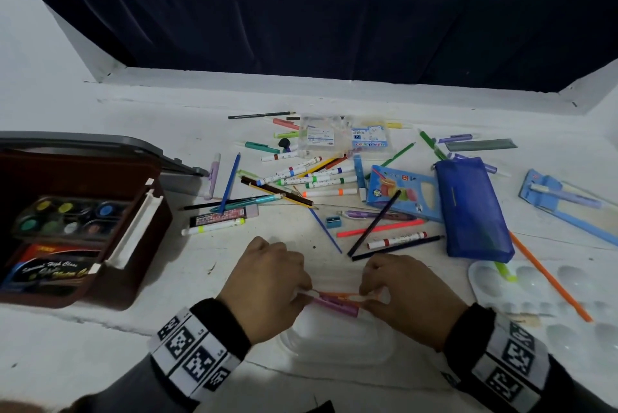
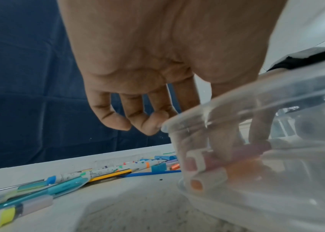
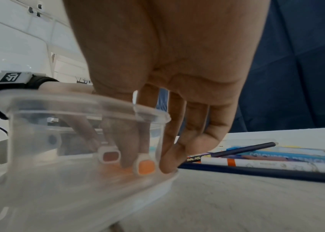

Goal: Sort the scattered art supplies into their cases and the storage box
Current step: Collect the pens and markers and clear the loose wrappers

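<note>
Two short markers, one orange (image 1: 337, 296) and one purple (image 1: 336, 306), lie side by side low inside a clear plastic tub (image 1: 334, 345) at the table's near edge. My left hand (image 1: 306, 292) pinches their left ends and my right hand (image 1: 368, 300) pinches their right ends. In the left wrist view the orange end (image 2: 196, 184) shows through the tub wall (image 2: 277, 109), with my other fingers curled outside it. In the right wrist view a maroon cap end (image 3: 111, 156) and an orange cap end (image 3: 144, 167) sit between my fingertips inside the tub (image 3: 78, 102).
An open brown storage box (image 1: 133, 228) holding a paint set (image 1: 67, 215) stands at the left. Scattered pens and pencils (image 1: 311, 175) cover the middle. A coloured-pencil box (image 1: 401, 192), a blue mesh pouch (image 1: 471, 208) and a white palette (image 1: 521, 285) lie to the right.
</note>
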`<state>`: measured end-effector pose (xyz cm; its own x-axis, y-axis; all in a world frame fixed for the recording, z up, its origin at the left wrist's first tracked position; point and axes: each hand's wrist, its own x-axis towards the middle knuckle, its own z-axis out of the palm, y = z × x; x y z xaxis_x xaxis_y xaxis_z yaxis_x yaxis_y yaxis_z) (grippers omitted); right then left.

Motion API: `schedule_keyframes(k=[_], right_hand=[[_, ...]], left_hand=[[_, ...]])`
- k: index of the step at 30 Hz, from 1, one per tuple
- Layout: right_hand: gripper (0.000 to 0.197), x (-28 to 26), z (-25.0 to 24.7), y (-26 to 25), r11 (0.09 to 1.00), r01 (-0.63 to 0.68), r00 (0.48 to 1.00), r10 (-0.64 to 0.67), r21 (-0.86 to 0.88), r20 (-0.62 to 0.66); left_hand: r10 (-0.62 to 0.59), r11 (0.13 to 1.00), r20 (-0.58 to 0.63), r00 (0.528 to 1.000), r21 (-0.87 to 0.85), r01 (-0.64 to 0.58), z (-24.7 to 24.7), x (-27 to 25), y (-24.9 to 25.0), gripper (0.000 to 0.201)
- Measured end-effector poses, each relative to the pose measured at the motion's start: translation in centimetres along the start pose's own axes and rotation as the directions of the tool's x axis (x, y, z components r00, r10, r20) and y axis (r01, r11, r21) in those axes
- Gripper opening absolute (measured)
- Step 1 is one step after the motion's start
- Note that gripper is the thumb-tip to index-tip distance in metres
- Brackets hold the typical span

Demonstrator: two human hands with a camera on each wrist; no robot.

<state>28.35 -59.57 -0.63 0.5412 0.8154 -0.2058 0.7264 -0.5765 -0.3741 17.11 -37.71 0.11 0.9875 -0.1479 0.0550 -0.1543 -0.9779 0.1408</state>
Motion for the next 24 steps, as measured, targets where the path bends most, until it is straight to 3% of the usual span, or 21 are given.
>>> schedule_keyframes(k=[14,24], right_hand=[[0.023,-0.2,-0.3,-0.7,0.999,-0.041,0.999,0.041,0.004,0.009],[0.023,-0.5,0.1,-0.2,0.991,-0.026,0.999,0.031,0.129,-0.038]], left_hand=[[0.024,0.994,-0.005,1.000,0.108,-0.023,-0.3,-0.8,0.5,0.018],[-0.038,0.997,0.012,0.999,-0.070,0.039,0.7,-0.7,-0.1,0.025]])
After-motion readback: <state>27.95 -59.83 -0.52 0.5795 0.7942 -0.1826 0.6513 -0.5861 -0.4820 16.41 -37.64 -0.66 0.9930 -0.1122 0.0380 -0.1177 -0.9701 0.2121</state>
